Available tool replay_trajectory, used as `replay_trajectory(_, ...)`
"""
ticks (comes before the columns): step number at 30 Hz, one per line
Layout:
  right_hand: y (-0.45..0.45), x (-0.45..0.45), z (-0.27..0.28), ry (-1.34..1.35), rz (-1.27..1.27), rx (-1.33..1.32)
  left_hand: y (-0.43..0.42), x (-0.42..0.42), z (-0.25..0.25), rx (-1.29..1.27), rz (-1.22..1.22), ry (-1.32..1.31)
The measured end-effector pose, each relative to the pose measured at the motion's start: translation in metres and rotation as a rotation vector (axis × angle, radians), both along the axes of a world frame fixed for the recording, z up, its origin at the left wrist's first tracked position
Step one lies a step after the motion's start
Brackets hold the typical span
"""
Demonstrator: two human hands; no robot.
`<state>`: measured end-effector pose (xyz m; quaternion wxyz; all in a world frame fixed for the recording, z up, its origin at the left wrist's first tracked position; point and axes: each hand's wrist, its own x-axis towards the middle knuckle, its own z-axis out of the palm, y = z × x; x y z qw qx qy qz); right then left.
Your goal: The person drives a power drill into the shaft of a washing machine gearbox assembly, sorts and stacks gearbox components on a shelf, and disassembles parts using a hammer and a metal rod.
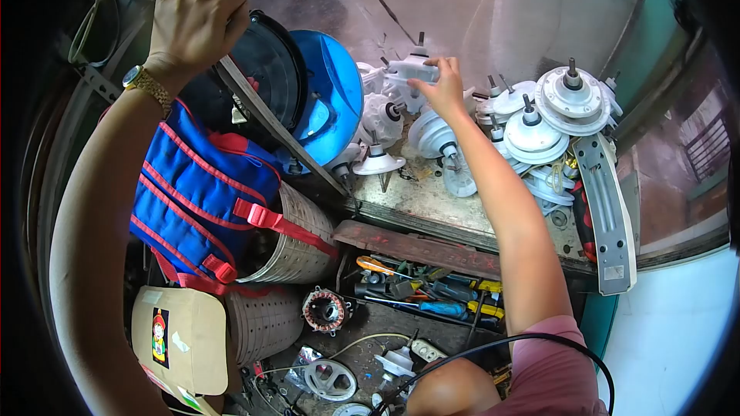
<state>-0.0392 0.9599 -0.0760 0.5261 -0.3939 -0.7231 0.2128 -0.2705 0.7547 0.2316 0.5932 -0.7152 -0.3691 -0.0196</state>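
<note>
My left hand [196, 23], with a gold watch [146, 86] at the wrist, is raised at upper left, its fingers curled closed. What they grip is hidden; the upper end of a slanted metal bar [274, 123] lies just beside it. My right hand [445, 91] reaches over the shelf, thumb and fingers closed on a white gearbox [408, 71] with a dark shaft pointing up. Around it sit several more white gearboxes, among them a round one [532, 137] and a wide stacked one [572, 96]. A blue plastic basin [339, 81] leans left of them.
A blue and red bag [200, 177] hangs over a perforated metal drum [304, 223]. Below the shelf [432, 212] is a tray of screwdrivers [443, 308]. A copper-wound stator [325, 311], a white pulley [330, 379] and a cardboard box [181, 339] sit lower. A black cable [532, 335] crosses my right sleeve.
</note>
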Motion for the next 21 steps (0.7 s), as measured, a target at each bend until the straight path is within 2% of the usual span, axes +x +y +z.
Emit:
replay_trajectory(3, -0.019, 0.009, -0.009, -0.229, 0.180, 0.113, 0.000, 0.001, 0.002, 0.006, -0.014, 0.004)
replay_trajectory(6, -0.054, -0.002, -0.015, -0.362, 0.191, 0.232, -0.002, 0.000, 0.001, -0.039, 0.085, -0.034)
replay_trajectory(7, -0.070, -0.007, -0.009, -0.393, 0.169, 0.161, -0.004, 0.001, 0.002, -0.065, 0.141, -0.050)
replay_trajectory(9, -0.087, -0.007, 0.008, -0.553, 0.064, 0.187, -0.005, 0.005, 0.003, -0.091, 0.155, -0.068)
replay_trajectory(12, -0.033, 0.017, 0.027, -0.221, 0.046, 0.035, -0.005, 0.004, 0.003, -0.103, 0.150, -0.065)
replay_trajectory(14, 0.003, 0.045, 0.033, -0.503, -0.198, 0.140, -0.004, 0.004, 0.003, -0.099, 0.109, -0.052)
replay_trajectory(16, 0.039, 0.068, -0.008, -1.019, -0.164, 0.251, -0.005, 0.005, 0.003, -0.101, 0.126, -0.054)
replay_trajectory(19, 0.049, 0.075, -0.031, -1.176, -0.009, 0.186, -0.005, 0.002, 0.003, -0.076, 0.101, -0.032)
replay_trajectory(21, 0.053, 0.071, -0.037, -1.210, -0.009, 0.225, -0.004, 0.001, 0.004, -0.079, 0.102, -0.018)
